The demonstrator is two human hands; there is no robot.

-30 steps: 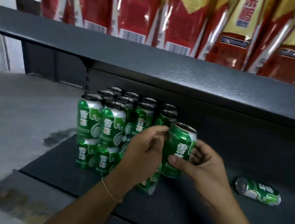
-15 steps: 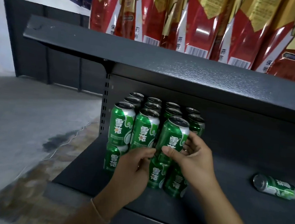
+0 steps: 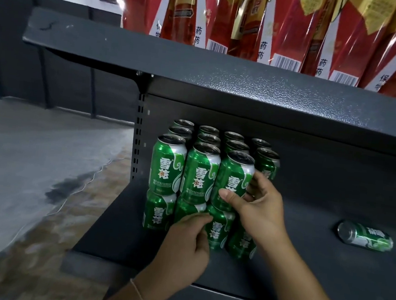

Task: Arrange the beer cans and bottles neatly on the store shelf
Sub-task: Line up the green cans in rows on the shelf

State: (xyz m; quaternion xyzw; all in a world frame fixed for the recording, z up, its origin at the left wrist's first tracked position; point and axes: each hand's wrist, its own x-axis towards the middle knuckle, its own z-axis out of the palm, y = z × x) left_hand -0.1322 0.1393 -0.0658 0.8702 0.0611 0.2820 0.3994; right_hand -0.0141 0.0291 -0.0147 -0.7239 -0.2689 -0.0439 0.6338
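1. The left hand (image 3: pixel 183 251), fingers curled, steadies the bottom-row cans of the stack (image 3: pixel 185 177) on the lower shelf (image 3: pixel 325 268)
2. The right hand (image 3: pixel 256 207) pinches the top can (image 3: pixel 234 179) between thumb and fingers; thin, smooth aluminium probably dents and slips, so grip mid-body
3. A loose can (image 3: pixel 364 236) lies on its side, well apart, apt to roll

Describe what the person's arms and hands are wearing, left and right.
Both forearms are bare, no sleeves showing and no gloves. The left hand has a thin, light-coloured cord bracelet around its wrist. The right hand seems to wear a slim ring on one finger; its wrist shows no watch or band.
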